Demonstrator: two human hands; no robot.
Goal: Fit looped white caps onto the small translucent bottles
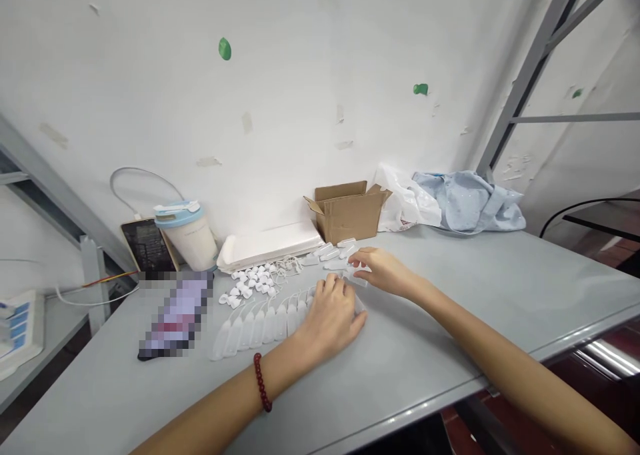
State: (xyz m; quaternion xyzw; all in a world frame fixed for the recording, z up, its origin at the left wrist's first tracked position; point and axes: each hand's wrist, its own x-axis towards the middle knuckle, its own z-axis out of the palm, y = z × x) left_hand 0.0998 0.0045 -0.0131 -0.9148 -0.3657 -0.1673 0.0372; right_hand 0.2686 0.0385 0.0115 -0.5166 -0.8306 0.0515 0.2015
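My left hand (331,313), with a red bead bracelet at the wrist, lies knuckles-up at the right end of a row of several small clear plastic bottles (260,323) laid side by side on the grey table (450,308); its fingers curl over the last bottles. My right hand (383,269) reaches further back and pinches one small clear bottle (358,281) among a few loose ones (333,251). A heap of small white caps (253,283) lies just left of the hands.
An open cardboard box (347,209) stands by the wall, with a white plastic bag (407,201) and blue cloth (467,200) to its right. A white flat tray (270,247), a lidded tub (187,233), a tablet (147,245) and a blurred phone (176,315) sit to the left.
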